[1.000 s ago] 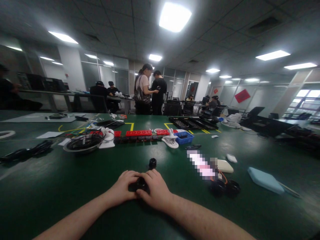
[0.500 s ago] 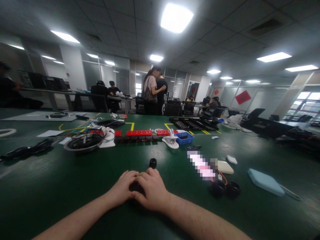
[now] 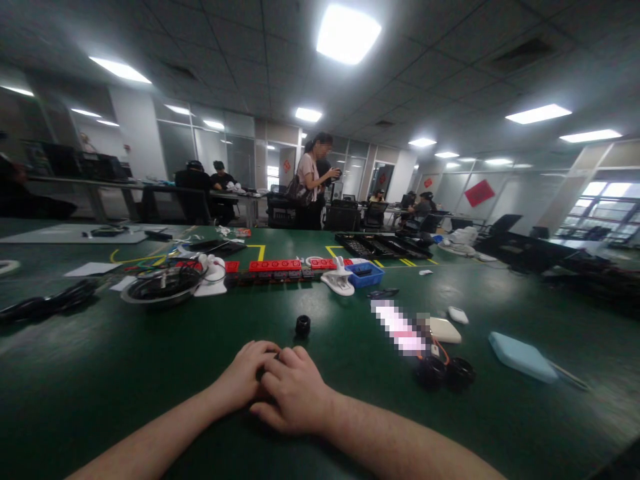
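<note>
My left hand [image 3: 249,372] and my right hand [image 3: 295,393] meet low in the middle of the view, over the green table [image 3: 200,347]. Both have bent fingers closed round something small and dark, almost wholly hidden between them. The right hand lies partly across the left one's fingertips. Just beyond the fingers, a short black cylindrical piece [image 3: 303,325] stands on the tabletop, touched by neither hand.
On the right lie a lit phone [image 3: 397,325], two black round parts [image 3: 431,371] with orange wires, a cream case [image 3: 444,330] and a light-blue box [image 3: 523,357]. Farther back are a blue bin [image 3: 367,275], a white clip [image 3: 339,279], red blocks [image 3: 275,265] and a round metal pan [image 3: 160,290].
My right hand has shifted slightly down and left, its thumb now lower, covering more of the dark thing. The black cylinder stands clearer of the fingers. The view has turned slightly right.
</note>
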Demonstrator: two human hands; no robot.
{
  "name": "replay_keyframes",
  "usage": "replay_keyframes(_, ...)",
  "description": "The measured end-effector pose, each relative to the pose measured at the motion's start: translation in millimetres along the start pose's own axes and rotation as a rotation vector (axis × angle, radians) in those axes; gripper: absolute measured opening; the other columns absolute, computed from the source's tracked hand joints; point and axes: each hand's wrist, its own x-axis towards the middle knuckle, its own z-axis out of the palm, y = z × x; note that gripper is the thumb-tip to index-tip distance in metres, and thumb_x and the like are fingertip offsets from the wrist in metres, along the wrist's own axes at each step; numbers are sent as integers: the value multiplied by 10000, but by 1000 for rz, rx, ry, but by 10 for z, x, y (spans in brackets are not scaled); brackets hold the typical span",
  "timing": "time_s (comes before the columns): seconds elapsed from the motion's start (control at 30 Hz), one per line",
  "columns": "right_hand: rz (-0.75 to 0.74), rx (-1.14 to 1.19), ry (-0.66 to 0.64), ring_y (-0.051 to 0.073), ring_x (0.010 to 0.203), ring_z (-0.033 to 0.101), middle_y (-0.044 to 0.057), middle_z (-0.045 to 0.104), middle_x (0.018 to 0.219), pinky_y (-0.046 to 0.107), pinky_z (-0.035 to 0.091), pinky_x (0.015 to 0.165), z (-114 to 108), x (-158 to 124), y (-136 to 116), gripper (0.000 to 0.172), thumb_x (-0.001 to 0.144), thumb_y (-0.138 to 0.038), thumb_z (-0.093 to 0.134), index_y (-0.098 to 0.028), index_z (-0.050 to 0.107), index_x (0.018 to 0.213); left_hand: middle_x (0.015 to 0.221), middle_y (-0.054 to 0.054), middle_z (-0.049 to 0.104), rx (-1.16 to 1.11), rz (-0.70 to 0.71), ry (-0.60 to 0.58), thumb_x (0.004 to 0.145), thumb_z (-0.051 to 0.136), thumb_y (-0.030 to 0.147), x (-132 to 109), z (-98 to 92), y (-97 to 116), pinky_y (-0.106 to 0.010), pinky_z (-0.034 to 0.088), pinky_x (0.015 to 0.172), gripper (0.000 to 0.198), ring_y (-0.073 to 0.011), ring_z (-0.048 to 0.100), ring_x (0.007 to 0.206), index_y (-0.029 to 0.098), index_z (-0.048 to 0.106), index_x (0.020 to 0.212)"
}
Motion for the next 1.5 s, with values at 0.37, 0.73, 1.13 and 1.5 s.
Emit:
replay_keyframes(0.37, 9, -4, -22, 202, 798, 437, 47, 584, 805, 344, 317, 702, -15, -65, -49, 307, 793, -475, 477, -174, 535, 785, 1085, -31, 590, 2, -70, 57, 637, 543, 173, -5, -26, 20, -397, 344, 953, 340, -233, 495, 1043, 244, 635, 956)
replay_keyframes(0.73, 109, 57, -36, 196, 810, 434, 36, 588, 796, 328, 297, 691, -20, -100, -20, 232, 806, -408, 486, -179, 522, 795, 1053, -43, 595, -5, -96, 106, 632, 612, 245, 1, -41, 11, -386, 382, 916, 304, -248, 511, 1014, 222, 643, 933)
replay_keyframes(1.13, 298, 82, 1, 172, 732, 410, 12, 568, 756, 307, 272, 639, -23, -107, 150, 150, 828, -314, 471, -187, 488, 751, 1038, -41, 592, -13, -71, 126, 641, 650, 375, 7, -15, -73, -370, 403, 895, 313, -242, 522, 1001, 224, 638, 916)
replay_keyframes(1.5, 374, 87, 12, 174, 749, 403, 20, 539, 759, 296, 267, 652, -4, -114, 184, 175, 837, -329, 482, -178, 475, 750, 1031, -48, 588, -8, -73, 101, 646, 646, 445, 8, -35, -57, -370, 416, 881, 378, -247, 522, 990, 224, 636, 952)
